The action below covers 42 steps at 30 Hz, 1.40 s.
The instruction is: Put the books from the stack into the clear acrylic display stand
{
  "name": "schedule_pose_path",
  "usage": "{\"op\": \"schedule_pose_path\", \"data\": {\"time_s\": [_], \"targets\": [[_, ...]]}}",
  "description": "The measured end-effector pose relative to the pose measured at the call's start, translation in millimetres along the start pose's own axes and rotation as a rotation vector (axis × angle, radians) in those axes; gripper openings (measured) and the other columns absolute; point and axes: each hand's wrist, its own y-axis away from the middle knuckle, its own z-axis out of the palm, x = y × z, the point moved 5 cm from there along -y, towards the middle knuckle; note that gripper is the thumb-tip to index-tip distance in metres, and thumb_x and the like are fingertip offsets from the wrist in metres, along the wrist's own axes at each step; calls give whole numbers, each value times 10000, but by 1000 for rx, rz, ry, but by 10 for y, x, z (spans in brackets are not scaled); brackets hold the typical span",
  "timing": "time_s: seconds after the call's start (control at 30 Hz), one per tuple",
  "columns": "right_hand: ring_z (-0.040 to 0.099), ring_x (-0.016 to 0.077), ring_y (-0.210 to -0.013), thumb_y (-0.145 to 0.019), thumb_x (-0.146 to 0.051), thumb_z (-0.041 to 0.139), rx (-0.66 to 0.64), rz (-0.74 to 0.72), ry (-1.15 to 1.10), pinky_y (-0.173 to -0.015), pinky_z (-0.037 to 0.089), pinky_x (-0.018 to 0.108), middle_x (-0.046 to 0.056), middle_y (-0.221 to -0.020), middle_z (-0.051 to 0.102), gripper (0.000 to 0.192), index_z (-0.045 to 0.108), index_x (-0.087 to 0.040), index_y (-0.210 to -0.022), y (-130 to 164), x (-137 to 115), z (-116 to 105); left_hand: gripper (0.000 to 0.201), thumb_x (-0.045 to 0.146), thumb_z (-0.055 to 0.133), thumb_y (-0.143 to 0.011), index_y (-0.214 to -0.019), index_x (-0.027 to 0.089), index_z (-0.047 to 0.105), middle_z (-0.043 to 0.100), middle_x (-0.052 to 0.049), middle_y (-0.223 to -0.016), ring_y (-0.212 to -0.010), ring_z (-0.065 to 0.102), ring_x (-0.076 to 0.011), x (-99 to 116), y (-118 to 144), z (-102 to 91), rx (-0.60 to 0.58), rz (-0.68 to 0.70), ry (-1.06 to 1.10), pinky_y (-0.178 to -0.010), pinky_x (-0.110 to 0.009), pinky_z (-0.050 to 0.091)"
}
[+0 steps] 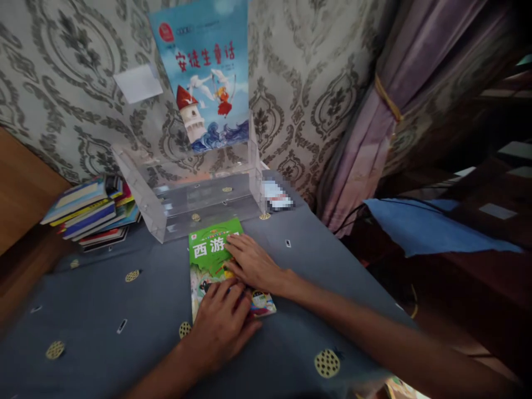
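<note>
The left fingers (222, 292) lie loosely spread and slightly bent on the lower part of a green book (213, 265); the right fingers (240, 250) reach across its cover just above them, a little apart, partly hiding the title. The book lies face up under both, on a grey-blue counter (158, 310). Just beyond the fingers stands a clear rack (143, 200), a blue poster (208, 55) upright above it. Farther off to their left is a stack of books (93, 213); beyond them to the right hangs a purple curtain (366, 133).
</note>
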Motion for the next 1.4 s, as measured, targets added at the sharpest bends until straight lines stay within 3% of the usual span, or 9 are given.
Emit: {"op": "schedule_pose_path", "data": {"time_s": [0.27, 0.43, 0.53, 0.73, 0.83, 1.03, 1.4], "targets": [[350, 318, -1450, -956, -399, 507, -8, 192, 44, -1166, 329, 497, 228, -1515, 437, 590, 462, -51, -1430, -147, 227, 166, 254, 342, 488, -982, -1160, 194, 594, 639, -117, -1167, -1077, 591, -277, -40, -13, 2, -37, -91, 173, -926, -480, 492], [255, 309, -1494, -971, -446, 450, -17, 233, 32, -1171, 302, 510, 221, -1575, 337, 643, 382, -74, -1490, -97, 299, 238, 283, 315, 503, -974, -1228, 214, 576, 607, -112, -1280, -1186, 555, -266, -170, -2, 26, -80, -185, 254, -993, -480, 470], [231, 305, -1502, -986, -451, 403, -8, 218, 29, -1164, 303, 521, 211, -1587, 317, 639, 351, -91, -1511, -85, 311, 268, 388, 359, 479, -986, -1338, 201, 523, 559, -134, -1389, -1294, 501, -277, -437, 1, 101, -97, -229, 189, -1064, -511, 419], [230, 303, -1503, -987, -468, 384, -34, 226, 49, -1175, 288, 511, 204, -1585, 327, 644, 367, -82, -1502, -93, 317, 285, 528, 424, 357, -1017, -1445, 121, 423, 375, -174, -1564, -1481, 289, -276, -1247, 30, 333, -99, -432, 130, -1180, -499, 292], [238, 306, -1500, -990, -490, 373, -37, 224, 50, -1173, 291, 515, 208, -1583, 329, 653, 377, -80, -1498, -101, 322, 285, 563, 427, 323, -1020, -1474, 101, 383, 340, -185, -1580, -1495, 255, -266, -1445, 39, 412, -85, -506, 142, -1184, -483, 290], [225, 315, -1503, -988, -534, 366, -35, 206, 61, -1163, 296, 542, 201, -1589, 319, 691, 328, -109, -1531, 13, 270, 275, 569, 430, 319, -1017, -1486, 113, 375, 328, -168, -1588, -1500, 243, -248, -1432, 33, 429, -79, -506, 148, -1195, -468, 269], [202, 314, -1509, -988, -585, 364, -80, 124, 117, -1178, 304, 528, 179, -1617, 261, 790, 133, -129, -1590, 729, -162, 150, 581, 447, 300, -1020, -1486, 108, 374, 329, -169, -1588, -1504, 229, -248, -1435, 43, 426, -81, -509, 144, -1194, -462, 266]]}}
